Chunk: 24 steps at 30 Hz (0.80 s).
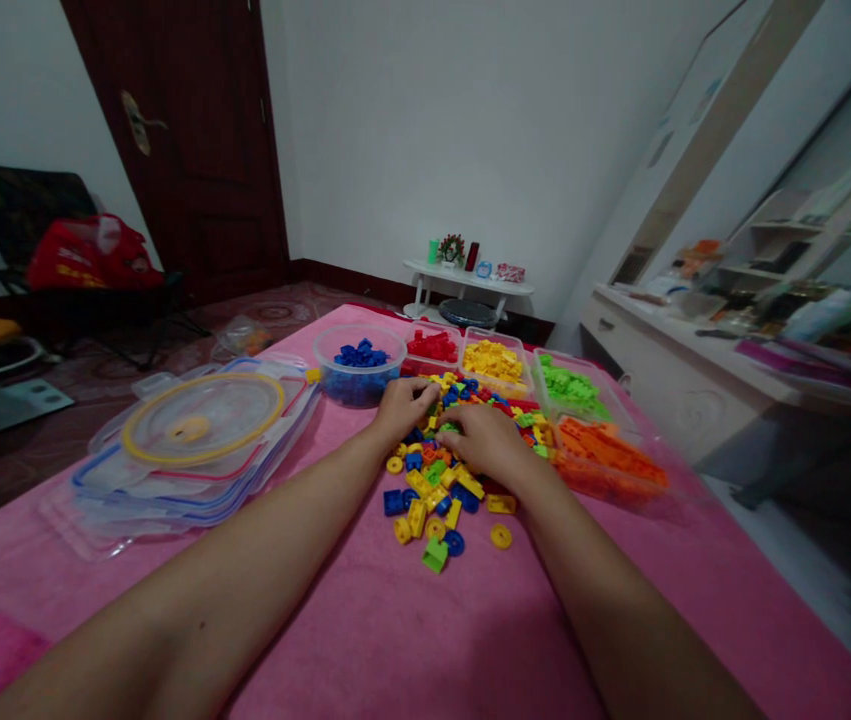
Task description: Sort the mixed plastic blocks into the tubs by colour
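A loose pile of colourful toy building bricks [436, 480] lies on the pink cloth in front of me. My left hand [404, 408] rests at the pile's left side, fingers curled down among the bricks; what they grip, if anything, is hidden. From the right, my right hand [486, 440] reaches over the middle of the pile. A green brick [449, 428] shows between its thumb and fingers. Blue bricks fill part of a round tub [326, 372] just beyond my left hand.
Behind the pile stand containers of red bricks [432, 346], yellow bricks [494, 360] and green bricks [569, 386]. Orange bricks [605, 455] sit in a container at right. Stacked clear lids [200, 420] lie at left on the pink table cover [395, 630]. A dresser [650, 345] stands beyond the right edge.
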Tool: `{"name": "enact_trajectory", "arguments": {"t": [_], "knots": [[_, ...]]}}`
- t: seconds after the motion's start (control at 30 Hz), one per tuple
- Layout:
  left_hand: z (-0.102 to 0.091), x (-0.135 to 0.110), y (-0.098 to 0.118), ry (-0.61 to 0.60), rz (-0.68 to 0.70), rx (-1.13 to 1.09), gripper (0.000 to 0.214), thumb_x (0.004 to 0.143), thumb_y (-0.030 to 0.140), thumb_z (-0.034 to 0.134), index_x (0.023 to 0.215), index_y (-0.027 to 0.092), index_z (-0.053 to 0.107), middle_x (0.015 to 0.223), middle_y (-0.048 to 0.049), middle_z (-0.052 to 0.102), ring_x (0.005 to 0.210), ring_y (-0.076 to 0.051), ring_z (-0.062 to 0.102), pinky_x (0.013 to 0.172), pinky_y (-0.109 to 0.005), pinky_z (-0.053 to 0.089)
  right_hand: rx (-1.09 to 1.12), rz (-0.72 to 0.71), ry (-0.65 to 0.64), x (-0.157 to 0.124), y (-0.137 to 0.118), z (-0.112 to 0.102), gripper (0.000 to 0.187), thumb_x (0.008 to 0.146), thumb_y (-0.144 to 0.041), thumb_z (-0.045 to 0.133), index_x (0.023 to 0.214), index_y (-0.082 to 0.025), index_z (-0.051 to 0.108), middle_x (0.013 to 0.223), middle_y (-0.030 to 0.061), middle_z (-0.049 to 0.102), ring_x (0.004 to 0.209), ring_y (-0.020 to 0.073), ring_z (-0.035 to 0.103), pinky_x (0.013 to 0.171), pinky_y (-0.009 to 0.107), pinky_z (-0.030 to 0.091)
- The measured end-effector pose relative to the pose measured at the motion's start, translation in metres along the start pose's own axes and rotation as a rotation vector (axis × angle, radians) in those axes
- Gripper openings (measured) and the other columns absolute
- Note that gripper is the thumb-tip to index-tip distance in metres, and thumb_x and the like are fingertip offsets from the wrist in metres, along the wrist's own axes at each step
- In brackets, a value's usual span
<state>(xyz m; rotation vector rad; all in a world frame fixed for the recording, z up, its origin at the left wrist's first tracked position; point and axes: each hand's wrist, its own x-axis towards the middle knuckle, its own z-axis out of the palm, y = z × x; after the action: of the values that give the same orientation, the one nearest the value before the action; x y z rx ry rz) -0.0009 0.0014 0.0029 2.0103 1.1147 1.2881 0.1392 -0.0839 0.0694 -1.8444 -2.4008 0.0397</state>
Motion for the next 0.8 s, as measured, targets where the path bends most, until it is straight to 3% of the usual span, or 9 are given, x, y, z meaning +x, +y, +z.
{"name": "enact_trajectory", "arguments": {"t": [0.2, 0.43, 0.63, 0.8], "knots": [[-0.004, -0.001, 0.008, -0.001, -0.030, -0.119, 0.040, 0.085, 0.040, 0.045, 0.067, 0.011, 0.066, 0.064, -0.0016, 0.064, 0.060, -0.012, 0.055, 0.058, -0.021, 0.040, 0.451, -0.165, -0.025, 0.008, 0.019, 0.000, 0.025, 0.079, -0.023, 0.052, 0.096, -0.017, 0.070, 0.088, 0.0041, 0.069, 0.079, 0.0166, 0.061, 0.070, 0.026, 0.044], [-0.008, -0.001, 0.017, 0.005, -0.006, -0.216, 0.042, 0.087, 0.043, 0.044, 0.072, 0.011, 0.067, 0.064, -0.0027, 0.064, 0.060, -0.012, 0.056, 0.057, -0.021, 0.041, 1.041, 0.062, -0.151, 0.005, 0.020, -0.002, 0.031, 0.079, -0.033, 0.056, 0.104, -0.017, 0.065, 0.076, 0.0001, 0.058, 0.059, 0.0105, 0.054, 0.049, 0.022, 0.049], [-0.011, 0.001, 0.026, -0.012, 0.024, -0.251, 0.035, 0.085, 0.040, 0.048, 0.081, 0.011, 0.066, 0.070, -0.0031, 0.066, 0.054, -0.009, 0.054, 0.052, -0.019, 0.041, 1.092, 0.153, -0.080, 0.004, 0.026, -0.007, 0.022, 0.072, -0.029, 0.065, 0.088, -0.014, 0.066, 0.068, 0.0003, 0.063, 0.062, 0.0108, 0.059, 0.055, 0.021, 0.050], [-0.020, 0.010, 0.032, -0.024, 0.071, -0.223, 0.032, 0.084, 0.038, 0.050, 0.087, 0.012, 0.069, 0.075, -0.0035, 0.067, 0.064, -0.012, 0.059, 0.058, -0.020, 0.044, 0.945, 0.158, 0.122, 0.010, 0.046, -0.011, 0.022, 0.070, -0.027, 0.063, 0.086, -0.013, 0.066, 0.072, 0.0032, 0.067, 0.064, 0.0138, 0.061, 0.055, 0.022, 0.047]]}}
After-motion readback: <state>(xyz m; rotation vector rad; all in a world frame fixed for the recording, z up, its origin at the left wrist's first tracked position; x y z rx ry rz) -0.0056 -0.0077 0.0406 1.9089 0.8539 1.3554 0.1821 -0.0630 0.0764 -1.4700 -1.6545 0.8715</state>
